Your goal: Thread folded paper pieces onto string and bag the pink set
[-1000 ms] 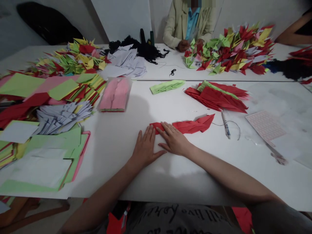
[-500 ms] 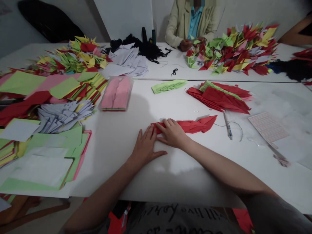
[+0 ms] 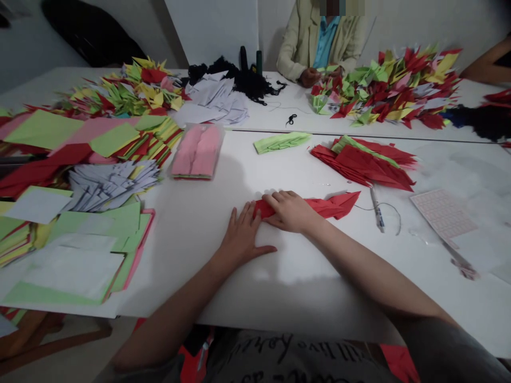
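A long strip of red folded paper [image 3: 338,206] lies on the white table in front of me, with overlapping folded pieces along it. My right hand [image 3: 293,213] covers its left half, fingers bent over the far edge and thumb at the near side. My left hand [image 3: 241,236] lies flat at the paper's left end, fingers spread and thumb stretched out to the right; its fingertips touch that end. A dark thread [image 3: 389,206] runs near the paper's right tip. Beyond are a light green folded strip [image 3: 282,142] and a pile of red folded papers [image 3: 369,165].
Paper stacks [image 3: 91,234] fill the left side, near a pink packet [image 3: 198,151]. At right lie a pen [image 3: 377,210], a printed sheet [image 3: 443,215] and clear plastic. Across the table, a person [image 3: 319,48] holds green paper beside a heap of folded paper [image 3: 391,88].
My right hand's fingers have curled more over the red folded paper. My left hand stays flat at its left end. The whole view has shifted slightly.
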`<state>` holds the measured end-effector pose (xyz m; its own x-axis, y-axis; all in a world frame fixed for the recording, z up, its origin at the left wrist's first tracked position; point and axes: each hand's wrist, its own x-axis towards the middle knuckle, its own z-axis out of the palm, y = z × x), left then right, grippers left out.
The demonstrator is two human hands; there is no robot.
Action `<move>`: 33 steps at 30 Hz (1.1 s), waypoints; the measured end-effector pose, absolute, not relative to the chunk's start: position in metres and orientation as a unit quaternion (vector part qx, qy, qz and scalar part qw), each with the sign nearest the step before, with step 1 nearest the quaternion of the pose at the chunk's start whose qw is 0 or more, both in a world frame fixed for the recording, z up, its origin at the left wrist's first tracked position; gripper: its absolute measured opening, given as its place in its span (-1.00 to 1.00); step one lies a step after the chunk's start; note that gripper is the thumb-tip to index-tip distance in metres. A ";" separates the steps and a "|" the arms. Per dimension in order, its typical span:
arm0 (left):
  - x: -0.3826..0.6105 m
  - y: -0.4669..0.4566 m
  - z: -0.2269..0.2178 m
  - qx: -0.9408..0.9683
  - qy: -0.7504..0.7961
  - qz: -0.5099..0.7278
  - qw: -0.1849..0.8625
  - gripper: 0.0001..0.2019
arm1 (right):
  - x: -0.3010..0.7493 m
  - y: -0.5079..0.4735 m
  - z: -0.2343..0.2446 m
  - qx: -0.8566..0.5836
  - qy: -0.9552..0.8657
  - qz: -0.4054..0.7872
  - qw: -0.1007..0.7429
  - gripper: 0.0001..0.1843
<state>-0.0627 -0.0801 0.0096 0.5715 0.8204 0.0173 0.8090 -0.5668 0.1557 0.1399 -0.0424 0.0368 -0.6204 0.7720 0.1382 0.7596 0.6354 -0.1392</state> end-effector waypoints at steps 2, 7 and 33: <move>-0.063 -0.080 0.011 0.884 0.462 0.035 0.066 0.05 | 0.143 -0.036 0.038 -0.401 -0.911 0.044 0.087 -0.41; -0.064 -0.081 0.017 0.882 0.465 0.022 0.075 0.01 | 0.146 -0.020 0.031 -0.355 -0.927 0.065 0.099 -0.42; -0.072 -0.078 0.021 0.885 0.455 -0.008 0.098 0.01 | 0.154 -0.024 0.017 -0.328 -0.925 0.109 0.159 -0.33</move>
<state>-0.0724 -0.0778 0.0212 0.5865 0.8035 -0.1023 0.8065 -0.5675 0.1661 0.1544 -0.0242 0.0168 -0.7337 0.6419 0.2229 0.5723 0.7606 -0.3065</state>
